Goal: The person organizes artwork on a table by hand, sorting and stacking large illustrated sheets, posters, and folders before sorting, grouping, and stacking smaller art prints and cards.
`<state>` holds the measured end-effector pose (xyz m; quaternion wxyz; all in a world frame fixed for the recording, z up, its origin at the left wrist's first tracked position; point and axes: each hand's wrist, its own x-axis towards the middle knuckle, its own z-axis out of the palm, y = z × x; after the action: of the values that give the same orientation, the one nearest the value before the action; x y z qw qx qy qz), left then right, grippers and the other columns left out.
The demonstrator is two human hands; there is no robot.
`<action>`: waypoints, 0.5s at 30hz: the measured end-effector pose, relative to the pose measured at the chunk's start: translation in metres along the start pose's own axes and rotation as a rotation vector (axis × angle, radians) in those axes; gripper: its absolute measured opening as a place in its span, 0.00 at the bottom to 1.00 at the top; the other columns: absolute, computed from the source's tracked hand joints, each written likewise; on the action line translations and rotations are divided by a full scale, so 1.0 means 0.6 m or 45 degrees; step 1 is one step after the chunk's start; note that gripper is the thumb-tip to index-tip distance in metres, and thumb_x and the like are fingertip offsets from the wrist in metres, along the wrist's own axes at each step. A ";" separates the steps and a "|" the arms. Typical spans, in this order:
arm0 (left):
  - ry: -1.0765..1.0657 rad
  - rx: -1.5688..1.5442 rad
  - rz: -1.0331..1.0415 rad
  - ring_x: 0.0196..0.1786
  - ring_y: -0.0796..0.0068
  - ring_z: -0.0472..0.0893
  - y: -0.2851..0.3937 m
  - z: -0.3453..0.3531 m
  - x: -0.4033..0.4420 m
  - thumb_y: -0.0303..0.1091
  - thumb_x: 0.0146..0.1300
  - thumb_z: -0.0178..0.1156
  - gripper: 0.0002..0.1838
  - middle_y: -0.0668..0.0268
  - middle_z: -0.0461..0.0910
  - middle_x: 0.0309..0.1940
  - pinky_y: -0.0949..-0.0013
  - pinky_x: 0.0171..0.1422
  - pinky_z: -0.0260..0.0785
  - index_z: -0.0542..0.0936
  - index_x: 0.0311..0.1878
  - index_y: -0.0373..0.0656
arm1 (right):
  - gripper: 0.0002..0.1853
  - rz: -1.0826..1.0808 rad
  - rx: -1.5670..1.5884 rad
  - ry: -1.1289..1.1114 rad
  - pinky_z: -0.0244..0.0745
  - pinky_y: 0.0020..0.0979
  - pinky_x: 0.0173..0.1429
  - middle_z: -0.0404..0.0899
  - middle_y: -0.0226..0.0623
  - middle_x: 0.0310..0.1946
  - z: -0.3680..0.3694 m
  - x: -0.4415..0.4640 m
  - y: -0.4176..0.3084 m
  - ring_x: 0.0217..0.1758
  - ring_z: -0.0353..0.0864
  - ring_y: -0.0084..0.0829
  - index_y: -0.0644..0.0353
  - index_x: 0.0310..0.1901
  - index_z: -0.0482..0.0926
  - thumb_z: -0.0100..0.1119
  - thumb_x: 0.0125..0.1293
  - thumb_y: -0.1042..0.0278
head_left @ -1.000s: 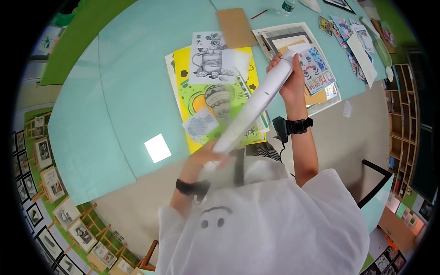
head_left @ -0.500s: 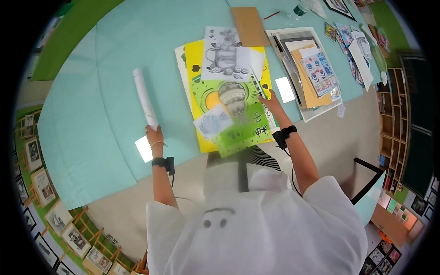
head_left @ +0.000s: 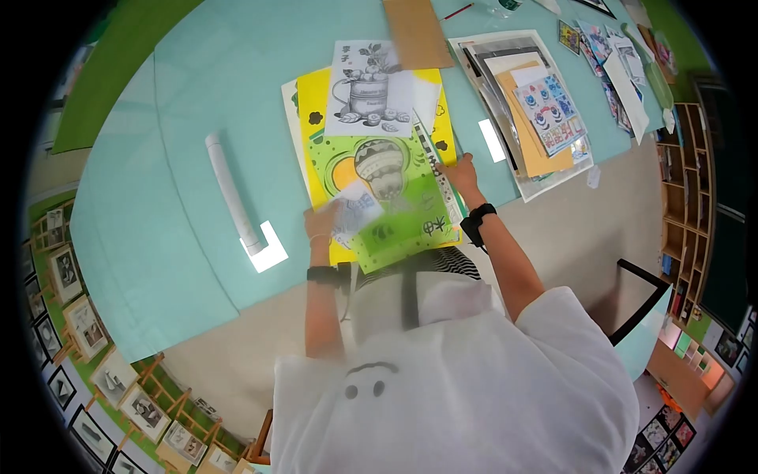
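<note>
My left hand (head_left: 320, 227) is at the left edge of a yellow sheet (head_left: 316, 87), beside a small blue sketch (head_left: 357, 210); motion blurs its fingers. My right hand (head_left: 461, 175) is closed at the right edge of the pile, its fingertips on a patterned strip (head_left: 444, 183); whether it grips the strip is hard to see. Between the hands lies a green drawing (head_left: 395, 229). A pencil drawing of a cup (head_left: 368, 95) covers the top of the pile. The rolled white paper (head_left: 230, 189) lies on the table, left of my left hand, touched by neither hand.
The pale blue table (head_left: 189, 95) carries a brown board (head_left: 417, 31) and a red pencil (head_left: 458, 11) at the back. To the right lie a stack of papers (head_left: 545, 118), colourful prints (head_left: 604, 67) and a green case (head_left: 657, 87). Shelves (head_left: 685, 205) stand beyond.
The white roll, held by both hands at first and then by my left hand alone, now lies on the table. My left hand has moved right to the pile. My right hand remains at its right edge.
</note>
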<state>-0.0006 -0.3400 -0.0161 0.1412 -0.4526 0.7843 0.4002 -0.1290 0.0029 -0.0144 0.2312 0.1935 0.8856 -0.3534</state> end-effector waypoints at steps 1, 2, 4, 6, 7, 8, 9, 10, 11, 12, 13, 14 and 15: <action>-0.128 -0.110 -0.095 0.47 0.60 0.82 -0.004 -0.017 0.012 0.52 0.44 0.75 0.36 0.46 0.81 0.41 0.64 0.50 0.73 0.79 0.45 0.28 | 0.48 -0.168 -0.172 0.057 0.76 0.40 0.50 0.74 0.59 0.48 0.006 0.000 0.003 0.50 0.78 0.50 0.74 0.58 0.61 0.72 0.46 0.45; -0.242 -0.180 -0.123 0.45 0.62 0.82 -0.017 -0.020 0.025 0.50 0.44 0.75 0.34 0.49 0.82 0.40 0.66 0.49 0.73 0.79 0.45 0.28 | 0.47 -0.227 -0.291 0.153 0.75 0.40 0.50 0.74 0.58 0.48 0.015 0.000 0.004 0.50 0.77 0.50 0.74 0.58 0.62 0.72 0.46 0.46; -0.468 -0.320 -0.182 0.40 0.67 0.83 -0.055 -0.011 0.050 0.44 0.45 0.76 0.30 0.55 0.84 0.39 0.69 0.45 0.73 0.80 0.44 0.29 | 0.45 -0.346 -0.528 0.345 0.74 0.41 0.50 0.73 0.58 0.48 0.033 -0.008 -0.008 0.51 0.76 0.51 0.73 0.57 0.63 0.73 0.45 0.49; -0.538 -0.394 -0.182 0.38 0.67 0.83 -0.063 -0.015 0.044 0.41 0.47 0.75 0.27 0.59 0.84 0.39 0.69 0.43 0.73 0.80 0.45 0.30 | 0.42 -0.327 -0.301 0.223 0.71 0.42 0.54 0.70 0.59 0.50 0.027 -0.010 -0.021 0.55 0.72 0.52 0.70 0.57 0.64 0.73 0.46 0.53; -0.573 -0.430 -0.182 0.37 0.68 0.83 -0.062 -0.019 0.036 0.39 0.48 0.75 0.26 0.61 0.84 0.39 0.69 0.42 0.73 0.80 0.46 0.30 | 0.40 -0.315 -0.188 0.162 0.70 0.43 0.56 0.69 0.59 0.52 0.017 -0.016 -0.034 0.57 0.69 0.52 0.69 0.57 0.65 0.73 0.46 0.56; -0.483 -0.336 -0.082 0.37 0.69 0.82 -0.061 -0.025 0.032 0.40 0.47 0.75 0.27 0.61 0.84 0.38 0.69 0.41 0.72 0.80 0.45 0.31 | 0.39 -0.281 -0.059 0.051 0.68 0.43 0.58 0.67 0.59 0.53 0.008 -0.022 -0.046 0.58 0.67 0.53 0.68 0.57 0.65 0.73 0.47 0.58; -0.393 -0.244 0.014 0.36 0.69 0.81 -0.058 -0.031 0.024 0.42 0.47 0.75 0.27 0.60 0.83 0.37 0.69 0.40 0.72 0.80 0.45 0.31 | 0.37 -0.246 0.068 -0.061 0.66 0.44 0.59 0.66 0.58 0.54 -0.003 -0.033 -0.064 0.59 0.65 0.54 0.67 0.57 0.65 0.72 0.48 0.60; -0.303 -0.153 0.108 0.35 0.70 0.81 -0.057 -0.038 0.016 0.44 0.46 0.75 0.28 0.60 0.83 0.36 0.69 0.38 0.71 0.80 0.45 0.32 | 0.36 -0.210 0.191 -0.174 0.65 0.45 0.61 0.65 0.58 0.55 -0.005 -0.042 -0.075 0.60 0.63 0.55 0.66 0.56 0.66 0.72 0.48 0.62; -0.194 -0.156 0.204 0.35 0.71 0.81 -0.056 -0.046 0.007 0.43 0.47 0.74 0.27 0.60 0.83 0.36 0.69 0.38 0.71 0.80 0.44 0.32 | 0.35 -0.359 0.042 -0.010 0.67 0.44 0.59 0.68 0.57 0.53 0.010 -0.042 -0.071 0.58 0.66 0.54 0.65 0.57 0.65 0.71 0.49 0.63; -0.083 -0.160 0.300 0.35 0.72 0.80 -0.047 -0.057 -0.008 0.41 0.48 0.74 0.25 0.60 0.83 0.36 0.70 0.38 0.71 0.80 0.44 0.32 | 0.35 -0.509 -0.107 0.156 0.68 0.44 0.57 0.70 0.57 0.51 0.031 -0.041 -0.065 0.56 0.69 0.53 0.65 0.57 0.65 0.71 0.50 0.64; 0.028 -0.161 0.396 0.34 0.74 0.80 -0.042 -0.066 -0.016 0.39 0.49 0.73 0.23 0.60 0.83 0.35 0.70 0.38 0.71 0.81 0.43 0.33 | 0.34 -0.657 -0.255 0.324 0.70 0.43 0.55 0.73 0.56 0.49 0.045 -0.044 -0.066 0.54 0.72 0.52 0.64 0.58 0.65 0.70 0.51 0.65; -0.044 -0.229 0.335 0.35 0.73 0.81 -0.037 -0.080 -0.023 0.38 0.50 0.73 0.22 0.61 0.83 0.36 0.71 0.39 0.72 0.81 0.44 0.33 | 0.34 -0.762 -0.265 0.405 0.71 0.43 0.54 0.74 0.56 0.49 0.057 -0.048 -0.068 0.54 0.73 0.52 0.64 0.58 0.65 0.70 0.50 0.66; -0.114 -0.297 0.276 0.35 0.72 0.82 -0.038 -0.091 -0.022 0.36 0.51 0.72 0.21 0.61 0.84 0.36 0.72 0.39 0.73 0.81 0.44 0.33 | 0.35 -0.868 -0.273 0.487 0.72 0.42 0.53 0.74 0.56 0.48 0.062 -0.054 -0.078 0.53 0.74 0.52 0.64 0.59 0.64 0.70 0.50 0.66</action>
<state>0.0333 -0.3796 0.0152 0.0786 -0.3605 0.7697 0.5210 -0.1161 -0.0609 0.0042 -0.0492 -0.0742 0.9578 -0.2732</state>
